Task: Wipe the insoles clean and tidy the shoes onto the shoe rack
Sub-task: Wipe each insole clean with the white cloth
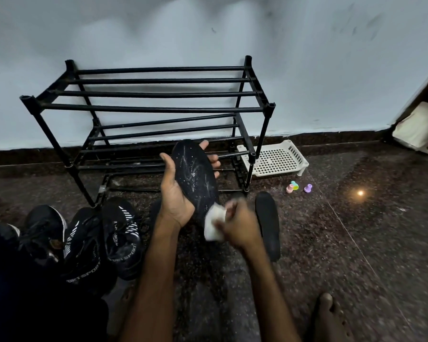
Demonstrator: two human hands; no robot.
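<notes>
— Step in hand?

— Wiping. My left grip (176, 201) is clamped round the insole (195, 178), holding it tilted up before the shoe rack (153, 108). White streaks mark its face. My right grip (237, 225), blurred, is closed on a white cloth (214, 224) at the heel end.

— Outstanding?

— A second insole (268, 223) lies on the floor to my right, and the shoes (119, 235) stand to my left, not yet racked. Next, in my judgement: firm strokes toward the toe.
</notes>
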